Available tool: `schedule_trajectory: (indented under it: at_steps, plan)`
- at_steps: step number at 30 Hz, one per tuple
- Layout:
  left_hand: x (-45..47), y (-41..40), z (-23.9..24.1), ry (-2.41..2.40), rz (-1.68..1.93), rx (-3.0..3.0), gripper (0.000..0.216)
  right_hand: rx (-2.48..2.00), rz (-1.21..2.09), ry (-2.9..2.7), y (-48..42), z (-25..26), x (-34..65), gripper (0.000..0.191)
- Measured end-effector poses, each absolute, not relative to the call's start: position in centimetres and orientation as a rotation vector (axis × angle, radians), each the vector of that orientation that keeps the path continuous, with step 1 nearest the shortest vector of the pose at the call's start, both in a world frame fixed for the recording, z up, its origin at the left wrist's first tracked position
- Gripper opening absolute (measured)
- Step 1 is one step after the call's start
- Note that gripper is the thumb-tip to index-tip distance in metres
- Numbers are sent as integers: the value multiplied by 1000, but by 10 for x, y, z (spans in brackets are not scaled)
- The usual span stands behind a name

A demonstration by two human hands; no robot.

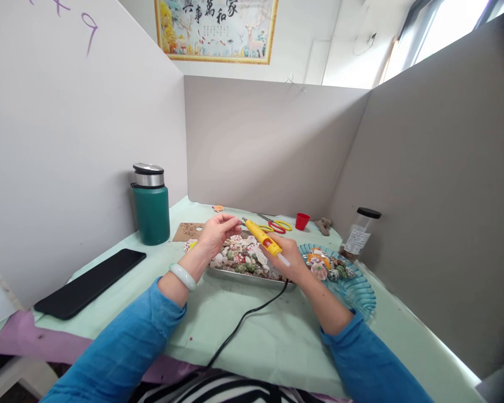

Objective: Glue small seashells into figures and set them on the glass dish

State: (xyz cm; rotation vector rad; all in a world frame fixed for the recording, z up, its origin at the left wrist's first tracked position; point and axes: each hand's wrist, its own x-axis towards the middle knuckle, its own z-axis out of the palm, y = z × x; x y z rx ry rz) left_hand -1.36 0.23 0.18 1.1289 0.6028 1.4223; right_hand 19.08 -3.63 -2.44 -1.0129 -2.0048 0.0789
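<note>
One hand (292,258) grips a glue gun (257,232); the left hand (218,230) pinches.

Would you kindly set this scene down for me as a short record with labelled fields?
Right hand: grips a yellow plastic glue gun
Left hand: fingers pinched near the gun's tip; anything held is too small to tell
Below hands: silver metal tray of multicoloured seashells
Right side: translucent blue scalloped plate bearing more shells
Left side: upright green bottle with a silver lid; flat black rectangular object
Back: small red cup
</note>
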Motion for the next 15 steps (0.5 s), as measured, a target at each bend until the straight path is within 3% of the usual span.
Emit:
schedule_trajectory:
  at_steps: [15]
  plan:
    - [-10,2,2,734,1525,1370,25,-1054,196,-1921,-36,-24,189,22]
